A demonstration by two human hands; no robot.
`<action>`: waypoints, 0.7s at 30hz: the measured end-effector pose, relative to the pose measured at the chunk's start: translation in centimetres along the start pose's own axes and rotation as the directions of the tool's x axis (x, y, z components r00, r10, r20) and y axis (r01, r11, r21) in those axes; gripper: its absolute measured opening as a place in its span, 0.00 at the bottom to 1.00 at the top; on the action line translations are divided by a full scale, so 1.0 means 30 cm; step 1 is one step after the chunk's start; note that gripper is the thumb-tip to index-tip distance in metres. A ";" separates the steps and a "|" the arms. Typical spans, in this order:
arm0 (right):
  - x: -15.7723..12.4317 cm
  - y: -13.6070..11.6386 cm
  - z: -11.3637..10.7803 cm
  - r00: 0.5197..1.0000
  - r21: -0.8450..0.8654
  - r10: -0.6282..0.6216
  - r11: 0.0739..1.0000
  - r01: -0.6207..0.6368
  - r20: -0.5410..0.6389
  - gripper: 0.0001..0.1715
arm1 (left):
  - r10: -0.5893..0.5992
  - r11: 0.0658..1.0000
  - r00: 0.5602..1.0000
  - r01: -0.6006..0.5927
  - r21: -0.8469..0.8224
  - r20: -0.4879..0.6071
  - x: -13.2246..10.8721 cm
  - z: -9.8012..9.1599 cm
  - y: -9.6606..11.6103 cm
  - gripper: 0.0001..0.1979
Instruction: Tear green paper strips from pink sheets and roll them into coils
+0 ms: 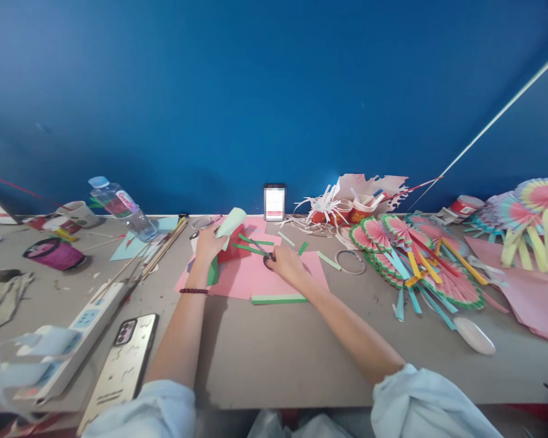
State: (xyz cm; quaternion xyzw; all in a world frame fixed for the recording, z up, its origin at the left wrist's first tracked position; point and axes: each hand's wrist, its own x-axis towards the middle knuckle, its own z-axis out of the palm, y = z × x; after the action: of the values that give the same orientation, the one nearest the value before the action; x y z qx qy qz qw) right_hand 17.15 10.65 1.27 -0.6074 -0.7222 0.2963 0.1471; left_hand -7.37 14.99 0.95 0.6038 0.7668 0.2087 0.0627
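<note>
My left hand [209, 244] is closed on a curled sheet of pale green paper [232, 224], raised over the table. In my right hand [287, 265] is a pair of scissors [268, 258], its blades pointing left toward the paper. Green paper strips [254, 248] lie or hang by the blades; I cannot tell whether they are still joined to the sheet. Beneath both hands are pink paper sheets [256, 281] and a red piece of paper [232, 251]. A green and pale strip [278, 300] rests along the front edge of the pink paper.
Left are a plastic bottle [126, 205], a power strip [80, 331], a phone [121, 365] and thin wooden sticks [167, 243]. Another phone [274, 202] leans on the blue wall. Right lie folded paper fans [420, 255], a tape roll [350, 262] and a white mouse [475, 335].
</note>
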 end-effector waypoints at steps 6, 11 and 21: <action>0.033 0.031 -0.047 0.994 0.350 0.074 0.932 -0.098 0.083 0.16 | -0.257 0.596 0.962 0.087 -0.799 -0.087 0.013 -0.054 -0.008 0.20; 0.081 0.048 -0.099 0.995 0.614 0.045 0.784 -0.091 0.091 0.16 | -0.316 0.304 0.948 0.053 -0.951 -0.048 0.012 -0.083 0.033 0.15; -0.001 0.031 -0.118 0.963 0.926 -0.229 0.373 -0.048 0.142 0.30 | -0.136 -0.040 0.990 -0.053 -0.998 -0.047 -0.041 -0.187 0.123 0.16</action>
State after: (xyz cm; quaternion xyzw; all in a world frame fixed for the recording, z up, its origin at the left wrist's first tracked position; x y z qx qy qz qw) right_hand 19.91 11.57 3.49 -0.3390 -0.4785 0.7125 0.3853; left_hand -5.69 13.13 7.29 0.3343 0.4009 0.7341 0.4344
